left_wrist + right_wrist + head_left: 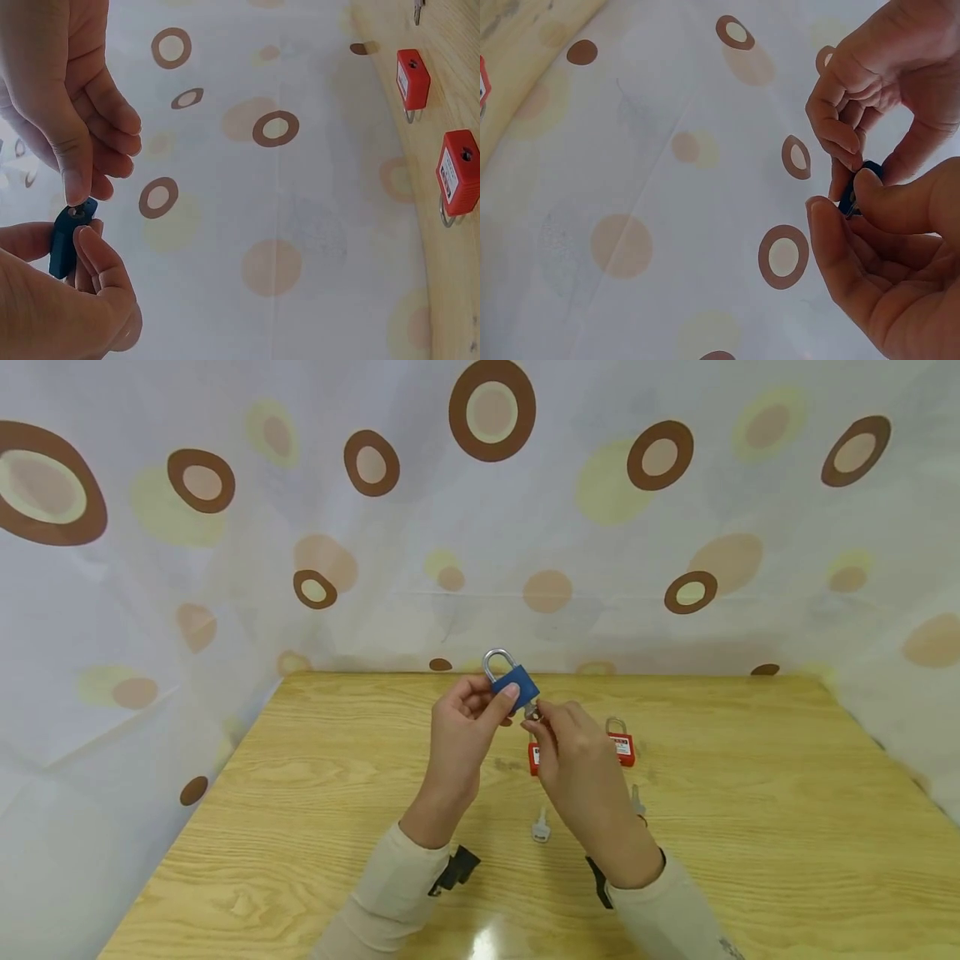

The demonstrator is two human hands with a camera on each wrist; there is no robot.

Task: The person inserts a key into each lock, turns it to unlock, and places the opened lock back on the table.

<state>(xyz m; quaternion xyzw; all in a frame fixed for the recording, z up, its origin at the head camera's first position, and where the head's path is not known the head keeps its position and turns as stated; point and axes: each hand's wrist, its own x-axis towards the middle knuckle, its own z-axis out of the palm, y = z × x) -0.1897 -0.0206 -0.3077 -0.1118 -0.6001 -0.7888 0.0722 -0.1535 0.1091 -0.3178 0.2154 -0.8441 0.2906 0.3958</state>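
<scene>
Raised above the table, a blue padlock with its silver shackle closed-looking at the upper left is pinched between thumb and fingers of my left hand. My right hand pinches a small metal key at the padlock's lower end. In the left wrist view the padlock shows its keyhole end, with the thumb of my right hand over it and my left hand below. The right wrist view has the padlock between my left hand and right hand, partly hidden.
Two red padlocks, one partly behind my right hand and one beside it, lie on the wooden table. Nearer are a key and another key. A patterned sheet stands behind.
</scene>
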